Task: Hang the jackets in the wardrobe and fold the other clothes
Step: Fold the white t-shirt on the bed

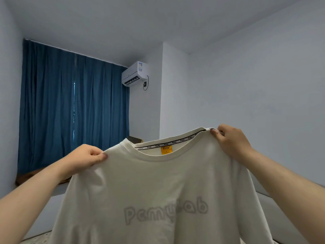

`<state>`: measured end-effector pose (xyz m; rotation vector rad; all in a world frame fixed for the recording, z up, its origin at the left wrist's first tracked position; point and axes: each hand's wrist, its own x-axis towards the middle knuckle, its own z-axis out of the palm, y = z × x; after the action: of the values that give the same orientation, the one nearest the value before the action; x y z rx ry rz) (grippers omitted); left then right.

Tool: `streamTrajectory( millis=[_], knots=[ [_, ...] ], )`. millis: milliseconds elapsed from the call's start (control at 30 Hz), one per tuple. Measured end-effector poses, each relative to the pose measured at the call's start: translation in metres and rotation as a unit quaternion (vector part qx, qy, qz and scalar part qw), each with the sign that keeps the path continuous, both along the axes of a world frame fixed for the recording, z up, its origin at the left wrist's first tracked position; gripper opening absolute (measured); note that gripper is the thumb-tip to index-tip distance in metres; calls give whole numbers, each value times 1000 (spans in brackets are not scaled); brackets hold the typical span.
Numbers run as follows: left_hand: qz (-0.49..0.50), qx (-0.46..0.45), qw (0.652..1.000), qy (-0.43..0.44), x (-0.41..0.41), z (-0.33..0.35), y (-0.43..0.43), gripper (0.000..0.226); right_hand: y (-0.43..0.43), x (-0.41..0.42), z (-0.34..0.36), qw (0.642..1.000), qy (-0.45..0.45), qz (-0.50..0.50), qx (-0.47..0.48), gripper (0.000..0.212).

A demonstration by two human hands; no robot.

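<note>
Held up in the near middle of the view, a white T-shirt [149, 182] with grey printed lettering on its chest hangs spread between both hands, its yellow neck label [166, 150] facing the camera. The left hand [86, 159] pinches the left shoulder seam with curled fingers [98, 156], and the right hand [230, 140], slightly higher, grips the collar edge at the right shoulder. Far behind hang closed blue curtains [70, 106] at the left, with a white air conditioner [134, 74] high on the wall beside them.
</note>
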<state>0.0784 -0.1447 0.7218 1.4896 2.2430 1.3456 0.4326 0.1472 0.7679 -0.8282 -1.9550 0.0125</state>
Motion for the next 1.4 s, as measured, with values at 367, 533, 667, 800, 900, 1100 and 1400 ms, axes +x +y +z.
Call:
streamTrajectory(
  millis=[367,533,667,800,900,1100,1400],
  knots=[
    [82,-47,988,123,12,-6,11,16,-6,-15,2,999,26,35,0,39],
    [33,2,999,16,9,-4,8,55,-1,-13,5,1000,11,15,1,42],
    [28,17,999,-24,3,-4,10,51,1,-15,1,1000,12,16,1,44],
    [26,45,998,-25,7,-8,16,37,0,-19,-3,998,34,38,-23,43],
    [17,49,998,-45,9,-11,25,29,-3,-24,-3,996,51,55,-41,43],
    [-55,-13,995,-83,26,-8,25,25,-9,-29,4,995,54,63,-48,42],
    [-95,96,965,-224,9,-2,20,17,-11,-29,13,996,48,66,-41,43]
  ],
)
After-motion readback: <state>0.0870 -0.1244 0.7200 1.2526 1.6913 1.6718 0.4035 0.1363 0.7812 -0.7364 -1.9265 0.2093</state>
